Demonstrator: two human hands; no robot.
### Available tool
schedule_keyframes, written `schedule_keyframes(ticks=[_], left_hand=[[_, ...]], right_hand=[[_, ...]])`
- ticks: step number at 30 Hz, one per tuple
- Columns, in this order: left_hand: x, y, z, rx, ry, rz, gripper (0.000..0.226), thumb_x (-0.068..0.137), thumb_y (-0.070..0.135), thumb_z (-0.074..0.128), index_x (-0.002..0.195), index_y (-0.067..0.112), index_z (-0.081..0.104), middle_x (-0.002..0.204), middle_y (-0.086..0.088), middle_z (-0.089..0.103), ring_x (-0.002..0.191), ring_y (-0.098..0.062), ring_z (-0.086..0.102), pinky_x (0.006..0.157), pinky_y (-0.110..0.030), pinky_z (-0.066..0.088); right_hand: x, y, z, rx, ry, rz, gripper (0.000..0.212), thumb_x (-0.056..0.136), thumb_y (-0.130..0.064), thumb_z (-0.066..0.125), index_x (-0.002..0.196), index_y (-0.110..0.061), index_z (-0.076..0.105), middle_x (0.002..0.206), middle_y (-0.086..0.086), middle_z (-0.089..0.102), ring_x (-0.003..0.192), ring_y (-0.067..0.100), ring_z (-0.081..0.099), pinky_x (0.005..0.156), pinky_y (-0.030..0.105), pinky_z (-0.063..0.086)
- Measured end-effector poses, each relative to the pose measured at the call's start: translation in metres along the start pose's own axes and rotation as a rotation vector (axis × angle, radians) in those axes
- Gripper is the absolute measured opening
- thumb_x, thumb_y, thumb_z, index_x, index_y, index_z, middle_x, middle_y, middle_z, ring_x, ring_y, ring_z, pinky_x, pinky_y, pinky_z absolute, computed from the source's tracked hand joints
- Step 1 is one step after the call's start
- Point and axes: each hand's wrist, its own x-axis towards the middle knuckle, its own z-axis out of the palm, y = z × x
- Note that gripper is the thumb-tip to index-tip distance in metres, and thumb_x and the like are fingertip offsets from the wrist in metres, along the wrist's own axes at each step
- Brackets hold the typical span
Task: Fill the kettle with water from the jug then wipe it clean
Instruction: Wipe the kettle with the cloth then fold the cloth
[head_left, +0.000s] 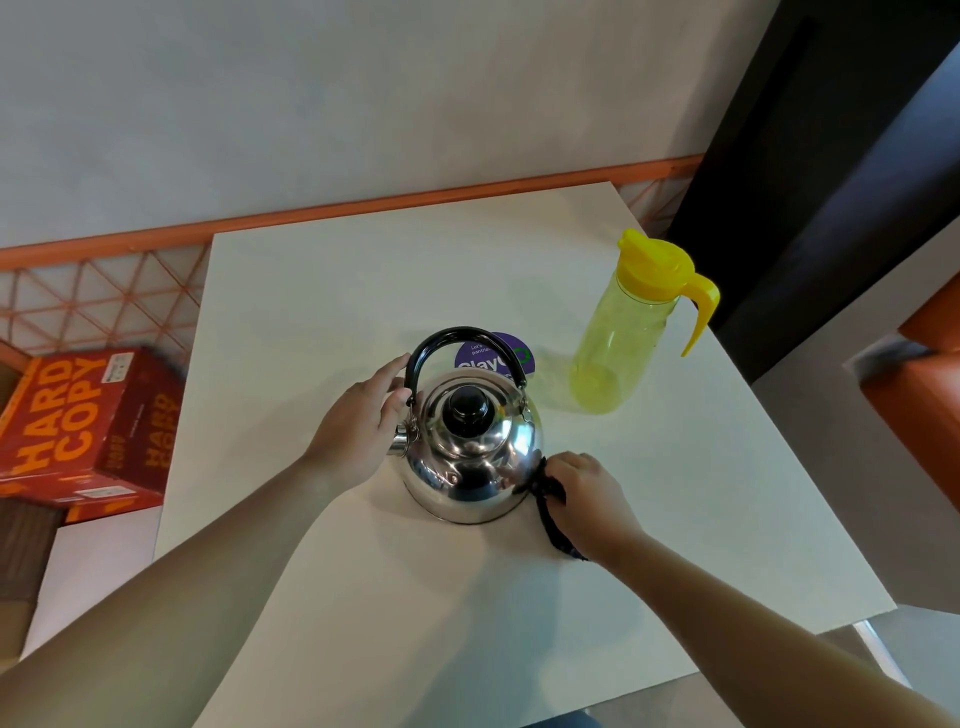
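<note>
While the steel kettle (470, 457) stands at frame centre on the white table (322, 291), the left hand (358, 421) rests loosely open against its spout side; the right hand (587, 499) clenches a dark cloth (548, 501) against its lower right wall.

Both our forearms reach forward and inward, bare to the elbow. Our left hand (358, 426) is open, palm turned right, fingers (387, 371) together and extended, the thumb bent by the kettle's (472, 457) handle. Our right hand (587, 499) is knuckles up, fingers curled closed around a dark cloth (548, 499), pressing it to the kettle's lower right side.
</note>
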Motion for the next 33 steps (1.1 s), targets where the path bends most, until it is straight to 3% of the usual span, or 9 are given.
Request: schedule_keyframes(ticks=[5, 8, 13, 18, 21, 25, 33], left_hand=[[0.0, 0.0, -0.001, -0.001, -0.006, 0.005, 0.044, 0.1, 0.03, 0.036, 0.144, 0.029, 0.034, 0.124, 0.002, 0.058, 0.114, -0.018, 0.051, 0.09, -0.027, 0.034], [0.001, 0.0, -0.001, -0.001, -0.009, 0.011, 0.044, 0.1, 0.03, 0.036, 0.144, 0.028, 0.034, 0.125, 0.0, 0.058, 0.115, -0.019, 0.051, 0.089, -0.027, 0.034], [0.0, 0.0, -0.001, -0.009, -0.007, 0.018, 0.044, 0.1, 0.03, 0.036, 0.144, 0.027, 0.034, 0.125, -0.002, 0.059, 0.114, -0.021, 0.052, 0.092, -0.029, 0.037], [0.0, 0.0, -0.002, -0.02, -0.01, 0.025, 0.043, 0.101, 0.029, 0.037, 0.144, 0.027, 0.035, 0.114, 0.008, 0.056, 0.1, -0.01, 0.05, 0.083, -0.024, 0.033], [-0.001, 0.002, -0.002, -0.027, -0.001, 0.02, 0.043, 0.101, 0.028, 0.037, 0.143, 0.027, 0.035, 0.109, 0.013, 0.053, 0.094, -0.007, 0.049, 0.081, -0.021, 0.032], [-0.001, 0.002, -0.002, -0.034, -0.001, 0.021, 0.043, 0.101, 0.028, 0.038, 0.144, 0.026, 0.035, 0.11, 0.013, 0.053, 0.095, -0.006, 0.049, 0.082, -0.022, 0.033], [0.0, 0.0, 0.0, -0.052, -0.007, 0.012, 0.043, 0.101, 0.029, 0.037, 0.144, 0.028, 0.034, 0.12, 0.004, 0.058, 0.105, -0.015, 0.053, 0.086, -0.024, 0.034]], right_hand=[[-0.008, 0.003, 0.008, -0.016, 0.038, 0.002, 0.02, 0.077, -0.013, 0.061, 0.095, -0.013, 0.069, 0.106, -0.002, 0.064, 0.089, 0.025, 0.048, 0.078, 0.032, 0.044], [-0.004, -0.001, 0.009, -0.025, 0.066, 0.042, 0.017, 0.078, -0.006, 0.061, 0.091, -0.011, 0.071, 0.098, 0.0, 0.066, 0.086, 0.024, 0.044, 0.074, 0.025, 0.039], [-0.026, -0.019, 0.017, 0.023, 0.043, -0.079, 0.013, 0.074, -0.005, 0.071, 0.081, -0.016, 0.073, 0.081, 0.0, 0.064, 0.076, 0.025, 0.049, 0.065, 0.031, 0.048], [-0.014, -0.009, 0.014, -0.006, 0.038, 0.033, 0.014, 0.08, -0.009, 0.062, 0.089, -0.014, 0.071, 0.087, 0.001, 0.063, 0.086, 0.025, 0.046, 0.072, 0.025, 0.039], [-0.015, -0.013, 0.012, -0.029, 0.05, 0.002, 0.007, 0.078, -0.008, 0.065, 0.084, -0.01, 0.067, 0.082, 0.002, 0.063, 0.083, 0.026, 0.048, 0.069, 0.029, 0.043], [-0.027, -0.017, 0.016, -0.015, -0.002, -0.094, 0.009, 0.075, -0.01, 0.069, 0.082, -0.011, 0.063, 0.08, 0.002, 0.062, 0.079, 0.024, 0.05, 0.066, 0.031, 0.047], [-0.012, -0.012, 0.012, -0.008, 0.031, 0.026, 0.005, 0.077, -0.008, 0.063, 0.082, -0.009, 0.063, 0.081, 0.003, 0.063, 0.084, 0.024, 0.047, 0.068, 0.029, 0.041]])
